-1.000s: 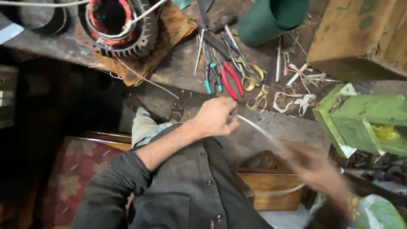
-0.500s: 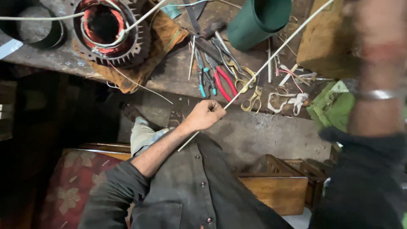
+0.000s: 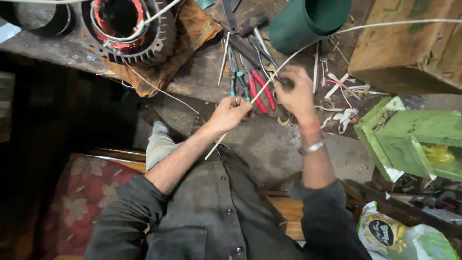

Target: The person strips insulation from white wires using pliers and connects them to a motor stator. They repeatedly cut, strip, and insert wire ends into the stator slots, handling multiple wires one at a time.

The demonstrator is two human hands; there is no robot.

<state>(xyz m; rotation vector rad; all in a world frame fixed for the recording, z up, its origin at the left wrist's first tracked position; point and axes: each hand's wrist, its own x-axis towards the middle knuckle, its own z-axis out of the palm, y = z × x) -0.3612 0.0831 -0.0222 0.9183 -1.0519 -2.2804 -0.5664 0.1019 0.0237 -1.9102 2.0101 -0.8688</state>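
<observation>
Pinching a thin, pale, stiff-looking sleeve tube (image 3: 269, 79), the left hand (image 3: 232, 113) is curled into a loose fist around the tube's lower part, whose cut end pokes out below the wrist. The right hand (image 3: 294, 94), just beside it and higher along the same line, has its fingers closed round the tube where it rises past a smooth dark-green cylinder (image 3: 308, 19) and bends away to the right. Directly between and behind the two hands lie red-handled pliers (image 3: 260, 91) and slim metal tools on the grimy, scratched bench (image 3: 269, 144). Far to the left of the grip sits a ribbed metal stator (image 3: 127, 29) wound with reddish copper wire, on a rumpled orange-brown cloth (image 3: 187, 38).
</observation>
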